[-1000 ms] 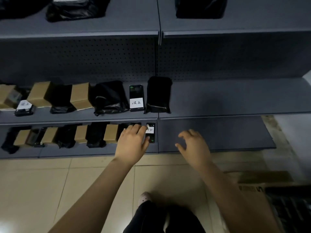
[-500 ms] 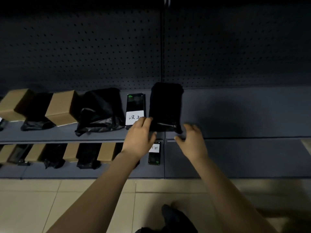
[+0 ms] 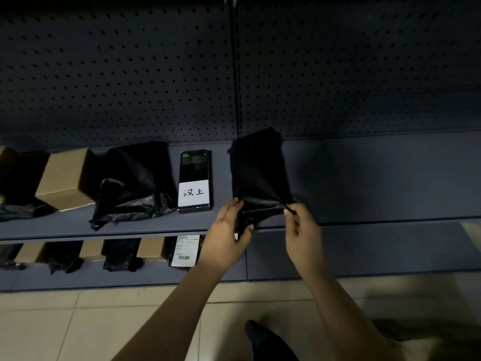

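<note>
Black plastic film, glossy and creased, caught at both near corners. On the left hand [image 3: 226,235]: fingers [image 3: 234,205] curled over the corner, thumb tucked beneath, gripping a gathered fold. On the right hand [image 3: 302,230]: thumb and forefinger closed in a fine pinch on a stretched tip of film, at about eleven o'clock from the knuckles, other fingers loosely folded behind.

Between the two grips, the black bag [image 3: 257,173] itself: lying flat, long side running toward twelve o'clock, far end close to the perforated back panel [image 3: 130,74], near end at the front lip of the grey shelf [image 3: 377,183].

Judging by the slack and the wrinkling: light and soft, with no stiffness of its own. Contents hidden, so true weight unknown until lifted. Probably slippery under dry fingers, and easy to stretch or tear at a thin pinched tip. Better to take a broad fold in each hand, or slide one palm under the body, than to hang everything from a corner.

At nine o'clock of the bag, just beside it but apart: a dark phone box [image 3: 194,181] with a white handwritten label. Farther toward nine: a crumpled sack [image 3: 135,181], then a brown carton [image 3: 65,178]. At six o'clock, beneath: a lower shelf [image 3: 286,256] with more cartons and wrapped parcels.
</note>
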Demonstrator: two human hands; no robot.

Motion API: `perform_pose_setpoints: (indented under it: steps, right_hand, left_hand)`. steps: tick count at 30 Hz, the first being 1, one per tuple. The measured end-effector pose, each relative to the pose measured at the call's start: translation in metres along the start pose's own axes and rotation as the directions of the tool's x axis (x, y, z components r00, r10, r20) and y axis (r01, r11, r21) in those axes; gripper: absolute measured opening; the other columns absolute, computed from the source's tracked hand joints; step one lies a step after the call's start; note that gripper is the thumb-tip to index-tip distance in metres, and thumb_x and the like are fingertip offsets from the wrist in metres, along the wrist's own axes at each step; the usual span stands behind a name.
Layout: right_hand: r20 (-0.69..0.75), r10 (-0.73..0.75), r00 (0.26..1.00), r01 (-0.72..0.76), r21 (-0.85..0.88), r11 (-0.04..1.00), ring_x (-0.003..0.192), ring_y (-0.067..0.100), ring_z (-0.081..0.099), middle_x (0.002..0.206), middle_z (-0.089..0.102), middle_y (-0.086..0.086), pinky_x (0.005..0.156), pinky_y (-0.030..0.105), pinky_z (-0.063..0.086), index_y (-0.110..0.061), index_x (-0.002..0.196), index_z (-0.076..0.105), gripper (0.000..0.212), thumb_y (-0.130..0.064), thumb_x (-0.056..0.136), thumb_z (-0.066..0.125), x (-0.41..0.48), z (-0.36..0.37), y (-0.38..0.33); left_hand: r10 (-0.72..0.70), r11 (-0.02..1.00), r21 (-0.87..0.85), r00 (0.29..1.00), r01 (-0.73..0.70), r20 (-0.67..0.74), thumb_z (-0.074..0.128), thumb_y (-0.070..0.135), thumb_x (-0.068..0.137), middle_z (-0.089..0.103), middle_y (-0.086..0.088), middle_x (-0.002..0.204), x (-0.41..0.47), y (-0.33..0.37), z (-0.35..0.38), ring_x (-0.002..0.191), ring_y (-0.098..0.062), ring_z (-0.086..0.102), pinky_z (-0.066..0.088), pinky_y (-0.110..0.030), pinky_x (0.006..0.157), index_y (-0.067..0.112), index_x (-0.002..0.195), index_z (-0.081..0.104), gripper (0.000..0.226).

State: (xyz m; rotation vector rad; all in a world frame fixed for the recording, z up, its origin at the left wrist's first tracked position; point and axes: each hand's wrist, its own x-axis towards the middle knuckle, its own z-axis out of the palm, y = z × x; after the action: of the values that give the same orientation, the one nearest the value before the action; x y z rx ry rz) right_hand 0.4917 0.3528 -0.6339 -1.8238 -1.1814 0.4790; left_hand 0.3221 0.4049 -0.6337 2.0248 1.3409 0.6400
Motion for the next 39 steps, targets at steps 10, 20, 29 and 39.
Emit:
perform_pose_setpoints:
  steps: [10,20,29,39]
  right_hand:
    - [0.075,-0.199,0.977,0.187,0.140,0.972,0.114,-0.007,0.054,0.135,0.054,0.002,0.090,0.010,0.045,-0.006,0.112,0.065,0.020,-0.002,0.093,0.060,-0.009,-0.015,-0.025]
    - [0.221,0.132,0.966,-0.188,0.258,0.948,0.108,0.001,0.057,0.118,0.060,-0.011,0.083,0.004,0.042,-0.018,0.132,0.054,0.034,-0.015,0.098,0.055,-0.007,0.019,-0.039]
    - [0.302,0.285,0.910,-0.348,0.178,0.921,0.118,0.013,0.057,0.127,0.062,-0.003,0.101,0.034,0.046,-0.024,0.134,0.055,0.038,-0.033,0.096,0.056,0.002,0.054,-0.042]
    - [0.192,0.278,0.941,-0.298,0.080,0.951,0.119,0.015,0.054,0.129,0.059,-0.002,0.102,0.039,0.046,-0.020,0.135,0.051,0.046,-0.023,0.091,0.065,-0.026,0.027,-0.025]
  left_hand:
    - [0.046,0.987,-0.156,0.999,-0.042,0.025,0.050,0.014,0.098,0.038,0.004,0.149,-0.009,0.030,-0.024,0.138,-0.006,0.034,0.032,-0.019,0.107,0.019,0.149,0.033,0.054]
    - [-0.078,0.997,0.032,0.992,0.075,0.094,0.031,0.067,0.093,0.031,0.013,0.155,0.000,0.022,-0.057,0.140,-0.010,0.032,0.037,-0.029,0.108,0.030,0.144,0.042,0.064]
    - [-0.277,0.944,-0.182,0.961,0.274,0.008,0.052,0.038,0.097,0.062,0.002,0.126,-0.013,-0.005,-0.056,0.103,-0.018,0.063,0.048,-0.026,0.079,0.028,0.146,0.029,0.055]
    - [-0.320,0.878,-0.320,0.934,0.355,0.157,0.051,0.015,0.099,0.062,0.011,0.118,-0.032,-0.007,-0.026,0.101,0.003,0.059,0.041,-0.002,0.072,0.025,0.137,0.036,0.043]
